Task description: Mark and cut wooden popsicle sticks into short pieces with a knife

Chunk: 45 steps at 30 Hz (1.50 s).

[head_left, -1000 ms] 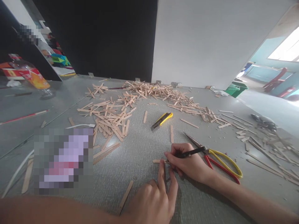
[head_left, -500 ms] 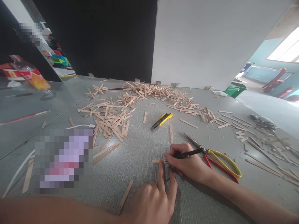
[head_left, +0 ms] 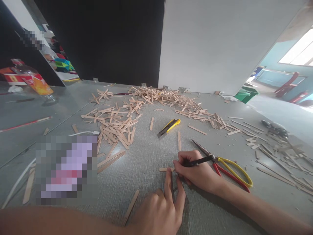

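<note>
A short wooden craft stick (head_left: 163, 169) lies on the grey table in front of me. The outstretched index finger of my left hand (head_left: 160, 209) presses down on it. My left middle finger rests on the table apart from the index finger. My right hand (head_left: 193, 168) is closed around a black pen (head_left: 201, 160), whose tip end is hidden behind the fingers at the stick's right part. Just beyond my right hand lie long-nose pliers (head_left: 216, 160) with one yellow and one red handle. A yellow utility knife (head_left: 171, 125) lies farther forward.
Piles of craft sticks (head_left: 117, 125) curve across the table towards the panels at the back. Cut strips (head_left: 281, 163) lie at right. At left are a blurred-out object (head_left: 73, 163), a white cable (head_left: 18, 182) and a drink bottle (head_left: 36, 81).
My right hand has shifted very slightly to the right with the pen, so a little more of the stick shows. My left hand stays on the stick.
</note>
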Tool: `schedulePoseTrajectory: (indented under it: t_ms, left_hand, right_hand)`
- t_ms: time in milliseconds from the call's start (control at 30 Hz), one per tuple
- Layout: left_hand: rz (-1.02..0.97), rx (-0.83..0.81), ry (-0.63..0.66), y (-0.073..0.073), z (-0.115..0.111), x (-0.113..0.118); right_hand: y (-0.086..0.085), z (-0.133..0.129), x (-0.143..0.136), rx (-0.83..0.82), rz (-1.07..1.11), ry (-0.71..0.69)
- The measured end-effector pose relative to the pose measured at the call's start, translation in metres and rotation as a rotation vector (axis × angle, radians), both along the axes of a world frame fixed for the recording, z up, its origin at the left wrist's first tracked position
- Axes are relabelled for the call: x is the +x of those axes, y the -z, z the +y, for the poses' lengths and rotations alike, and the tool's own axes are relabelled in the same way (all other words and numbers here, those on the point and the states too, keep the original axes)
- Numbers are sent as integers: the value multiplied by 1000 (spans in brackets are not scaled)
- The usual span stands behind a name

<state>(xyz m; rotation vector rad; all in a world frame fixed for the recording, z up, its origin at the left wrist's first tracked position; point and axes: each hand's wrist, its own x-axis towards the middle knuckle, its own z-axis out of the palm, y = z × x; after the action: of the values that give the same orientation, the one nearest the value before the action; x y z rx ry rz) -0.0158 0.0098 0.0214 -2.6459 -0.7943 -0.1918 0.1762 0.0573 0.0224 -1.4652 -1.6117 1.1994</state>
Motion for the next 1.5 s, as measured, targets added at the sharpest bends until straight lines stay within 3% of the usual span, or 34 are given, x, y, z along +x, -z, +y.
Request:
schedulePoseTrajectory:
  t_ms: [1500]
  left_hand:
    - [-11, 12, 5, 5, -1, -1]
  right_hand:
    - [9, 1, 0, 0, 67, -2]
